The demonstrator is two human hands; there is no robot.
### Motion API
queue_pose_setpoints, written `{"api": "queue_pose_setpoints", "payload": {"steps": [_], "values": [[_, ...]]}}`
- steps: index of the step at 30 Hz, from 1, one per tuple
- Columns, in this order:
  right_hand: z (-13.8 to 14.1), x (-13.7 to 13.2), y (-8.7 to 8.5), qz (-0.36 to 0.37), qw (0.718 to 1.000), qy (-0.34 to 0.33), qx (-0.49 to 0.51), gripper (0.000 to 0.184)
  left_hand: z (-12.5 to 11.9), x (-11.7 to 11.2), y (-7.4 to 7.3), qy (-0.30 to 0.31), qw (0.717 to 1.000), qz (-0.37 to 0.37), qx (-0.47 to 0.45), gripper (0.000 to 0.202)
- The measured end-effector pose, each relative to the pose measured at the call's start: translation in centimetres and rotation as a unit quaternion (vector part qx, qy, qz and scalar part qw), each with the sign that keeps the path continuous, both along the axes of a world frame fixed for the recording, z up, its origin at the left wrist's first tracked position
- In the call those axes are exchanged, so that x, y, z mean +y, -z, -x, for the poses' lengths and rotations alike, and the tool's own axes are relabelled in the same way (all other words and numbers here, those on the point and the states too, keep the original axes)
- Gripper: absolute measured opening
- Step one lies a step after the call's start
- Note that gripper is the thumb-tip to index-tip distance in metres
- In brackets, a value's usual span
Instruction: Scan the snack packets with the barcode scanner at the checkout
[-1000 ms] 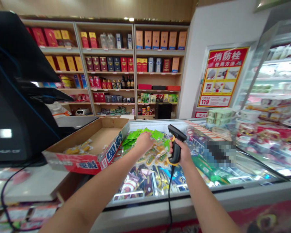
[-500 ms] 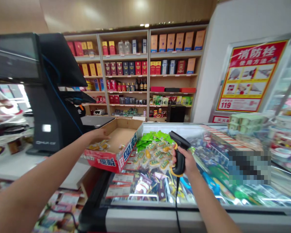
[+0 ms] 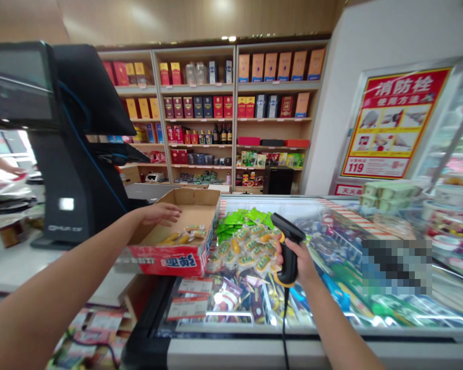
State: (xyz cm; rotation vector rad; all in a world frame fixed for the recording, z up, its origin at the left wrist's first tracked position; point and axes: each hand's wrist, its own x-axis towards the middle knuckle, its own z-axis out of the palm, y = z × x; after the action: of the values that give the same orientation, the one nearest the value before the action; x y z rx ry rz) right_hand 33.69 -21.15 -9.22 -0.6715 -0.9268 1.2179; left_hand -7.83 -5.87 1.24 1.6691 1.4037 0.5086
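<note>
My right hand (image 3: 299, 259) is closed round the grip of a black barcode scanner (image 3: 287, 244) with a yellow trim, its cable hanging down in front of the freezer. The scanner's head points at a pile of small yellow and green snack packets (image 3: 247, 241) lying on the glass lid. My left hand (image 3: 160, 212) reaches over the left wall of an open cardboard box (image 3: 165, 262), fingers stretched out and holding nothing. A few yellow packets (image 3: 181, 236) lie inside the box just right of that hand.
The box rests on a white counter (image 3: 19, 267) and the edge of a glass-topped chest freezer (image 3: 332, 308) full of packaged goods. A black till terminal (image 3: 65, 149) stands at left. Stacked tubs (image 3: 386, 192) sit at right. Shelves of boxes and bottles (image 3: 216, 108) line the back wall.
My left hand went from the packet pile on the glass across into the cardboard box, and more packets now lie in the box. The view turned left. My right hand kept the scanner.
</note>
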Motion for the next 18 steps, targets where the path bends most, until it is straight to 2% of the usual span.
{"api": "queue_pose_setpoints", "payload": {"steps": [3, 5, 7, 9, 12, 18], "values": [[0.0, 0.0, 0.0, 0.003, 1.000, 0.001, 0.000, 0.030, -1.2, 1.3, -0.3, -0.017, 0.996, -0.006, 0.086, 0.053], [0.0, 0.0, 0.0, 0.006, 1.000, 0.001, 0.002, 0.031, -2.6, 2.4, 0.1, -0.001, 0.988, -0.020, 0.155, 0.043], [0.1, 0.0, 0.0, 0.008, 1.000, 0.000, 0.003, 0.031, -4.3, 3.5, 0.8, 0.009, 0.979, -0.067, 0.195, 0.032], [0.0, -0.1, 0.0, 0.009, 1.000, -0.003, 0.004, 0.030, -6.0, 4.2, 1.8, 0.000, 0.973, -0.112, 0.201, 0.021], [0.0, -0.2, 0.0, 0.007, 1.000, -0.008, 0.006, 0.029, -7.8, 4.5, 3.2, -0.017, 0.972, -0.136, 0.191, 0.018], [0.1, -0.2, 0.0, -0.013, 1.000, -0.005, -0.013, 0.027, -8.3, 4.0, 4.4, -0.037, 0.981, -0.148, 0.116, 0.026]]}}
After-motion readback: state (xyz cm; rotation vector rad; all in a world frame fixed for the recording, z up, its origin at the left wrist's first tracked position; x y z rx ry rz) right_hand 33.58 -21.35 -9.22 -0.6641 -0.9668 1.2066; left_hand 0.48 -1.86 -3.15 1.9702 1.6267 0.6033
